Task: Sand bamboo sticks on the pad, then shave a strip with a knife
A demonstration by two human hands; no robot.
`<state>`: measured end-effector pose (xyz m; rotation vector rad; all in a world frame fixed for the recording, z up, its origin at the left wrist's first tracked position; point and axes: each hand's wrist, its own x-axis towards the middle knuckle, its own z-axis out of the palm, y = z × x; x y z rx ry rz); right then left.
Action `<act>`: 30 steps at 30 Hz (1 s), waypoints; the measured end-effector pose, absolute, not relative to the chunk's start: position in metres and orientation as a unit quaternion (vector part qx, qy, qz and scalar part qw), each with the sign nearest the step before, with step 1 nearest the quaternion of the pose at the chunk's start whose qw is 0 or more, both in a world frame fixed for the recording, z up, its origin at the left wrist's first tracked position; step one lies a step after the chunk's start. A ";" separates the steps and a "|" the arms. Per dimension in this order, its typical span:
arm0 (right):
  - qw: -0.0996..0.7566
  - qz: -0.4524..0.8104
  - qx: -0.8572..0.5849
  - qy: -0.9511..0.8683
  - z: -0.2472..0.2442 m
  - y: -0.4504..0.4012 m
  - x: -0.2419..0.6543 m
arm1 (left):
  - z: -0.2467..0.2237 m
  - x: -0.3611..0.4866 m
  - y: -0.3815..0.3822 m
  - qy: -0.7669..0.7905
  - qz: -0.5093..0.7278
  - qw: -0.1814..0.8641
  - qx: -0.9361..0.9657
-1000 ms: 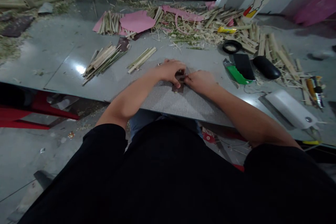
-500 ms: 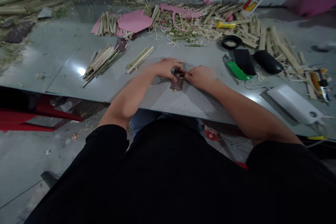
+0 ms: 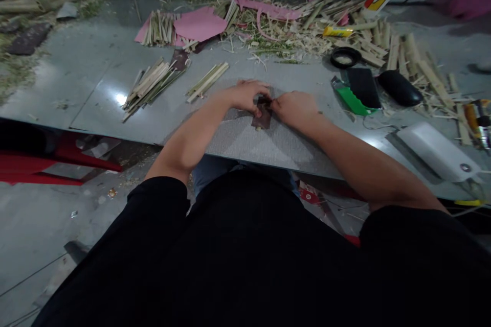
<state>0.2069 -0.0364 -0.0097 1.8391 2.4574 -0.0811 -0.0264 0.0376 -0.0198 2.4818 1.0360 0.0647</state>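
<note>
A small dark brown sheet [image 3: 262, 120], which looks like sandpaper, lies on the grey work surface in front of me. My left hand [image 3: 249, 96] holds it down, thumb and fingers curled over its upper left part. My right hand [image 3: 293, 107] is closed in a pinch at the sheet's right edge, on a thin bamboo strip that the fingers mostly hide. A small pale end [image 3: 258, 129] shows at the sheet's lower edge. To the left lie a few bamboo strips [image 3: 207, 82] and a larger pile of strips [image 3: 151, 87].
Bamboo shavings [image 3: 276, 43] and pink paper [image 3: 201, 24] cover the back. Rightward are a black ring [image 3: 345, 57], a green-and-black item [image 3: 358, 93], a black computer mouse [image 3: 400, 88], a yellow tube [image 3: 337, 31] and a white box [image 3: 437, 150]. A red stool [image 3: 38, 158] stands at lower left.
The view has shifted slightly. My right hand has moved a little toward the left hand at the sheet, and less of the strip shows between them. My left hand keeps its place on the sheet.
</note>
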 end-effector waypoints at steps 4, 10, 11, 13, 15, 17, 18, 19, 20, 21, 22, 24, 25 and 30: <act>0.041 -0.011 0.587 0.808 -0.010 -0.040 0.205 | -0.013 -0.024 0.034 0.372 0.005 0.231 0.899; 0.054 -0.025 0.607 0.793 -0.001 -0.042 0.200 | -0.012 -0.023 0.032 0.371 -0.006 0.223 0.902; 0.052 -0.022 0.617 0.785 0.001 -0.042 0.200 | -0.011 -0.024 0.033 0.370 -0.011 0.222 0.902; 0.052 -0.022 0.617 0.785 0.003 -0.044 0.199 | -0.009 -0.024 0.033 0.374 -0.022 0.222 0.900; 0.061 -0.027 0.598 0.799 0.003 -0.049 0.199 | -0.007 -0.025 0.032 0.379 -0.032 0.222 0.898; 0.074 -0.026 0.580 0.811 0.003 -0.053 0.199 | -0.006 -0.025 0.031 0.378 -0.037 0.222 0.898; 0.079 -0.022 0.579 0.811 0.003 -0.054 0.199 | -0.006 -0.025 0.031 0.377 -0.039 0.221 0.899; 0.080 -0.017 0.584 0.808 0.003 -0.053 0.198 | -0.006 -0.025 0.031 0.376 -0.040 0.219 0.899; 0.080 -0.011 0.593 0.801 0.004 -0.052 0.198 | -0.007 -0.025 0.032 0.376 -0.040 0.217 0.900; 0.078 -0.006 0.602 0.794 0.005 -0.051 0.198 | -0.007 -0.025 0.032 0.376 -0.041 0.215 0.900; 0.079 -0.004 0.606 0.792 0.005 -0.051 0.197 | -0.007 -0.025 0.032 0.375 -0.042 0.215 0.901; 0.083 -0.006 0.597 0.798 0.006 -0.052 0.197 | -0.006 -0.025 0.032 0.371 -0.042 0.217 0.902; 0.086 -0.009 0.584 0.807 0.006 -0.053 0.197 | -0.006 -0.025 0.032 0.369 -0.042 0.218 0.903; 0.076 -0.001 0.575 0.815 0.005 -0.056 0.199 | -0.004 -0.025 0.031 0.362 -0.054 0.211 0.906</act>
